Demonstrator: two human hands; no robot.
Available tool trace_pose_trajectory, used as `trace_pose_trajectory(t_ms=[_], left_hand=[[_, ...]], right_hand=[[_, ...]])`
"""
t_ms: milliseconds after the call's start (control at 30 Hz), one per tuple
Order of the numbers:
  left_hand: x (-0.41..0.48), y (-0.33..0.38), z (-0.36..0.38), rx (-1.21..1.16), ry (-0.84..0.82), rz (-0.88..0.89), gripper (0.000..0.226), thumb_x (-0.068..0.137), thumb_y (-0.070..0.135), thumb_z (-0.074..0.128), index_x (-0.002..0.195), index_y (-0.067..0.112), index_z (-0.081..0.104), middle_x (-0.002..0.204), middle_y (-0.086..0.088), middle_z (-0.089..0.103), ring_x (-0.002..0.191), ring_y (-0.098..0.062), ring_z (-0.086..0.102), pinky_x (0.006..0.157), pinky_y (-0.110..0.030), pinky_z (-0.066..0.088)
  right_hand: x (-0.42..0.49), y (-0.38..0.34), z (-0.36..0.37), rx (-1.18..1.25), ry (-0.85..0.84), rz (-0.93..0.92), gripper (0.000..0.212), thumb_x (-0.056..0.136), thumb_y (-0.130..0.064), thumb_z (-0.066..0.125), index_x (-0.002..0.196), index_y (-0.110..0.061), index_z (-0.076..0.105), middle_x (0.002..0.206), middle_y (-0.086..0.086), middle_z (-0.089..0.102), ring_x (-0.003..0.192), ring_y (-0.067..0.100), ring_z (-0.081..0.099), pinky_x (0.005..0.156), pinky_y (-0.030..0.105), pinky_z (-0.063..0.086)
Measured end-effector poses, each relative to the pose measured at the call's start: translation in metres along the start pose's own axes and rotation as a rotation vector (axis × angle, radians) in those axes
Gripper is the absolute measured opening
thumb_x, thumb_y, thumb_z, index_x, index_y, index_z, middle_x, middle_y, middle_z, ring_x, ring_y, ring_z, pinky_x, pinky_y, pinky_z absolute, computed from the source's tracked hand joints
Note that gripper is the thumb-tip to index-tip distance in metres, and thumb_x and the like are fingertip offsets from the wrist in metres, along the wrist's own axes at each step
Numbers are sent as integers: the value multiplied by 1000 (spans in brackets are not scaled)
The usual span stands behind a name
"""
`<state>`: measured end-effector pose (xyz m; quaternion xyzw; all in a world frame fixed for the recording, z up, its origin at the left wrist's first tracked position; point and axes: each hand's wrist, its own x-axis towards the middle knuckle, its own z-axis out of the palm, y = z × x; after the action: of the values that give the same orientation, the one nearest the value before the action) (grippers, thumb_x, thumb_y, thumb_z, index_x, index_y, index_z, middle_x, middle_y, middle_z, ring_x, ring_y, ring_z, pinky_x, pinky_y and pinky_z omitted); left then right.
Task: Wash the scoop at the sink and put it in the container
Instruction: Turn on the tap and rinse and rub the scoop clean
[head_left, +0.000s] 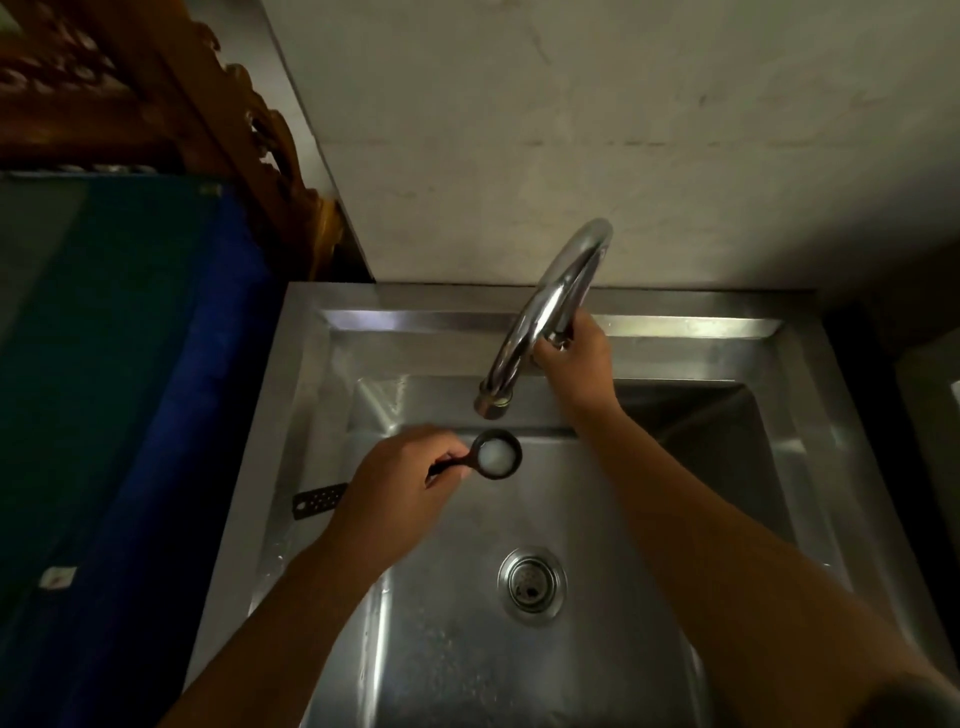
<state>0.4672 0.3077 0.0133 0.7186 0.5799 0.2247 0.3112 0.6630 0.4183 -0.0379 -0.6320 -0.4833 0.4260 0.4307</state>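
Two hands: left (395, 480) gripping scoop (496, 456), right (574, 358) on faucet (540, 312).

1. The faucet (540, 317) arched over the back of the sink (810, 415), its spout hanging just above the scoop (496, 456).
2. The right hand (571, 358) and its forearm crossed the basin's right half.
3. The left hand (400, 483) filled the left-centre.
4. A dark perforated piece (318, 500) sat at the left rim.
5. Around the drain (531, 584) the basin floor lay open.
6. A wall closed the back.
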Motion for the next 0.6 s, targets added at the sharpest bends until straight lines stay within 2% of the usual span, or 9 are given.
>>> trace_pose_trajectory(t_ms=[67,133,200,267,400,500,600], left_hand=[[3,-3,-1,-6,6,7,10,80,9,73,90,12,72,79,6,65,74,-7,61,69,-30,54],[5,-6,-3,-6,12,7,10,80,8,73,90,12,72,78,7,64,73,-5,61,68,-26,52],[5,-10,-4,-15,24,2,12,80,7,74,91,11,73,79,8,64,74,-1,60,69,-19,50],[4,-13,-5,-31,38,-15,13,80,6,74,92,10,73,81,7,65,76,1,61,70,-14,49],[3,-15,-8,-21,37,-18,11,81,6,73,92,9,73,82,3,69,78,-4,63,71,-17,50],[4,-14,-10,-15,33,-1,11,80,5,74,90,10,73,80,8,65,75,3,61,69,-7,44],[5,-13,-9,-22,38,3,11,81,5,74,90,10,73,78,11,63,73,6,59,69,-5,43]], right_hand=[[4,3,3,17,4,1,16,77,-31,69,91,-34,60,87,-8,69,79,-1,69,63,16,57],[8,4,4,5,-1,9,15,77,-27,68,86,-35,59,85,-7,70,81,6,70,74,28,60],[9,4,3,7,-3,14,13,77,-28,69,83,-34,60,81,-5,70,81,11,71,78,36,60],[9,5,4,17,7,21,13,81,-23,69,79,-32,61,78,-4,70,78,12,71,77,38,60],[10,1,9,-1,74,54,19,85,-18,67,71,-30,59,70,-5,66,74,14,68,76,41,59],[10,-3,14,10,109,115,20,86,-19,67,71,-28,58,72,-1,68,78,21,70,80,48,60],[12,-6,16,37,123,173,18,86,-20,69,73,-29,59,77,-1,71,81,20,71,82,49,59]])
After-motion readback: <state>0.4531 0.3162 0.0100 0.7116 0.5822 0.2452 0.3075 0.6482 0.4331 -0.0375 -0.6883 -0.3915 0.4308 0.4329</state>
